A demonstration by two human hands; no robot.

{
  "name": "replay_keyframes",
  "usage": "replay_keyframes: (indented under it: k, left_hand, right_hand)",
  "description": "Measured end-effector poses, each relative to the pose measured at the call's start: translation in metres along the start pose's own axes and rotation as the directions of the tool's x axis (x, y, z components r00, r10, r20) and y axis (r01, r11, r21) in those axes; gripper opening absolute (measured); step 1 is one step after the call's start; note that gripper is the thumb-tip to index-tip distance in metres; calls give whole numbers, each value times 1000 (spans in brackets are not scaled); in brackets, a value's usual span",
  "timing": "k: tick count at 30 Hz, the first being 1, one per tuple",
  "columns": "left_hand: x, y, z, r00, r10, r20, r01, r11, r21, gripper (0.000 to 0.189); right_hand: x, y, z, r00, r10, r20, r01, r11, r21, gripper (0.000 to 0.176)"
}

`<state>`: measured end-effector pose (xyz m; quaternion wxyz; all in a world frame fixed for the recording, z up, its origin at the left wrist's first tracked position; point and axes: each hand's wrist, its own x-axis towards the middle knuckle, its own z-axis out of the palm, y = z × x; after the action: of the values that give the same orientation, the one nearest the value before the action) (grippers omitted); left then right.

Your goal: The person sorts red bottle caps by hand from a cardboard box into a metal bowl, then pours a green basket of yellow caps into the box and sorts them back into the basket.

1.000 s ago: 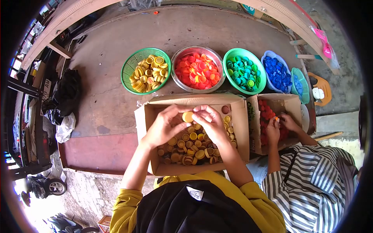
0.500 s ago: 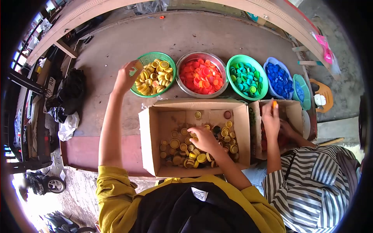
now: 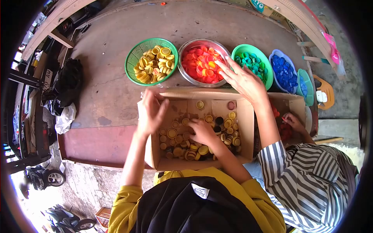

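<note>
My left hand (image 3: 150,112) is over the left wall of a cardboard box (image 3: 244,120), smeared by motion. Its thumb and fingers are apart, with nothing visible in them. Inside the box, my right hand (image 3: 203,132) reaches down with curled fingers among loose yellow bottle caps (image 3: 190,154). Its fingertips touch the caps; whatever they pinch is hidden. A few dark caps (image 3: 219,120) and a brownish-red cap (image 3: 231,105) lie there too. Beyond the box stands a green basket (image 3: 131,64) holding yellow caps.
A metal bowl (image 3: 185,77) holds red and orange caps; basins of green caps (image 3: 252,64), blue caps (image 3: 283,70) and light-blue caps (image 3: 303,86) stand farther right. A co-worker's hand (image 3: 244,79) reaches across by the bowl. Their other hand (image 3: 293,122) is in a smaller box (image 3: 297,103) with red caps.
My left hand has come back from the green basket to the box's left side. My right hand's fingers have curled down into the caps. The co-worker's hand has moved up to the red bowl.
</note>
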<state>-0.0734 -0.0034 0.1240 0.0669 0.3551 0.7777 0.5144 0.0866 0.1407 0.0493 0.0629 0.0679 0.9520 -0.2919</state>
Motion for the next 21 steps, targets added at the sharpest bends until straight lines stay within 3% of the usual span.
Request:
replay_keyframes:
  k: [3,4,7,8,9,10,12,13,14,15,17,19,20,21]
  left_hand:
    - [-47,24,19,989,-122,80,136,971,-195,25]
    - [-61,26,23,985,-122,125,141,977,-159,26]
    - [-94,16,39,975,-46,216,23,994,106,29]
    - [-104,13,44,939,-198,283,151,972,179,31]
    - [-111,9,49,931,-213,296,155,966,207,31]
    - [-117,4,52,923,-227,309,157,959,237,31]
    - [-122,-4,58,905,-277,322,201,947,251,36]
    - [-124,-9,63,890,-271,368,174,945,276,36]
    - [-126,-16,67,872,-264,411,144,943,300,35]
    - [-127,-19,69,852,-262,453,116,939,324,34]
    - [-128,-17,68,848,-263,461,115,939,324,29]
    - [-126,-16,68,855,-255,451,106,938,329,25]
    - [-127,-17,68,859,-262,440,122,939,322,25]
    - [-125,-16,67,866,-256,429,124,942,311,25]
  right_hand:
    - [0,1,16,987,-129,90,138,985,-103,22]
    - [0,-1,16,992,-123,23,124,991,-47,21]
    - [11,-5,-15,983,-162,-83,182,902,391,13]
    - [18,-12,-35,994,-106,13,87,874,479,8]
    - [27,-29,-63,998,-34,54,-3,820,572,7]
    - [45,-34,-70,977,-141,-157,207,797,568,7]
    - [81,-52,-95,946,-172,-276,279,864,419,6]
    - [107,-53,-93,876,-227,-426,380,867,321,6]
    - [124,-61,-103,881,-206,-427,352,887,298,13]
    - [148,-59,-97,793,-252,-554,437,870,230,12]
    - [182,-48,-83,887,-124,-444,253,937,243,16]
    - [201,-32,-55,923,-58,-381,135,975,178,35]
    - [192,-30,-46,860,-169,-481,176,984,-33,51]
    - [185,-28,-41,830,-219,-512,225,973,-50,53]
